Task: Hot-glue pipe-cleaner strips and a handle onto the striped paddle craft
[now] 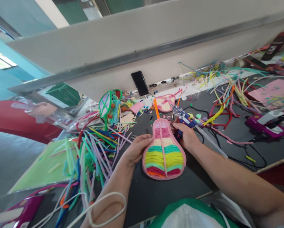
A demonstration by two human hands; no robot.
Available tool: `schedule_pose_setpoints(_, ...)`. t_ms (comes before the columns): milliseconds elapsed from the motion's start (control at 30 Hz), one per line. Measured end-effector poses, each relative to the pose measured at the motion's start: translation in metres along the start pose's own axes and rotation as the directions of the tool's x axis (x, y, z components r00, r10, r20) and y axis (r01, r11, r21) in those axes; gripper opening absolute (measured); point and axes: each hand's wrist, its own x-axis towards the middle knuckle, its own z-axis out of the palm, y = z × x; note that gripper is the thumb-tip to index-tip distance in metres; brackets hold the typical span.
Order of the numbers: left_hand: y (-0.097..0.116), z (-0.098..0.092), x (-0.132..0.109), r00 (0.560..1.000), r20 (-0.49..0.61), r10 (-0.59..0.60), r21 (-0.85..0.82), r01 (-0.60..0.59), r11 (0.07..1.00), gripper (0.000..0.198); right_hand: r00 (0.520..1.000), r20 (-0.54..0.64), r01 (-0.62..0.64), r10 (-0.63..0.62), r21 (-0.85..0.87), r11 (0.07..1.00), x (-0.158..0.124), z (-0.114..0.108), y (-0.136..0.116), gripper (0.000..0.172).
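Observation:
A pear-shaped craft piece [175,155] is held up over the dark table. It has a pink fuzzy rim, a pink centre strip and bands of yellow, teal, cream and pink strands. My left hand [140,145] pinches its left edge near the waist. An orange strip [157,109] extends upward from its narrow end. In my right hand [184,134] is a blue glue gun [188,121], with a clear glue stick [212,142] out of its back. The right fingers are close to the craft's upper right edge; whether they touch it is unclear.
Pipe cleaners [98,152] heap up at the left, with more [232,101] at the right. A black phone [140,83] leans on the partition. Behind lie a pink craft piece [165,103] and a green-rimmed one [105,104]. A purple power strip [258,126] and cables lie right.

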Motion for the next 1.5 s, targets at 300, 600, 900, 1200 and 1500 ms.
schedule_pose_setpoints(300, 0.001, -0.005, 0.001, 0.999, -0.029, 0.022, -0.045, -0.023, 0.999, 0.025, 0.993, 0.097, -0.074, 0.072, 0.009, 0.997, -0.003, 0.0, 0.006, 0.022)
schedule_pose_setpoints(600, -0.002, -0.007, 0.002, 0.999, -0.001, 0.035, -0.104, -0.035, 0.994, 0.028, 0.985, 0.163, -0.043, 0.049, -0.042, 0.998, -0.01, 0.003, 0.005, 0.023)
schedule_pose_setpoints(900, -0.002, -0.01, 0.001, 0.998, 0.053, 0.036, -0.114, -0.029, 0.993, 0.022, 0.983, 0.178, -0.013, 0.034, -0.119, 0.993, -0.01, 0.002, 0.008, 0.021)
schedule_pose_setpoints(1200, 0.001, -0.01, 0.0, 0.999, 0.037, 0.035, -0.083, -0.032, 0.996, 0.025, 0.967, 0.218, -0.089, 0.128, -0.183, 0.979, -0.009, -0.002, 0.013, 0.03)
schedule_pose_setpoints(1500, 0.0, -0.009, 0.001, 0.996, 0.079, 0.041, -0.094, -0.033, 0.995, 0.022, 0.995, 0.095, -0.023, 0.036, -0.131, 0.991, -0.011, 0.004, 0.005, 0.022)
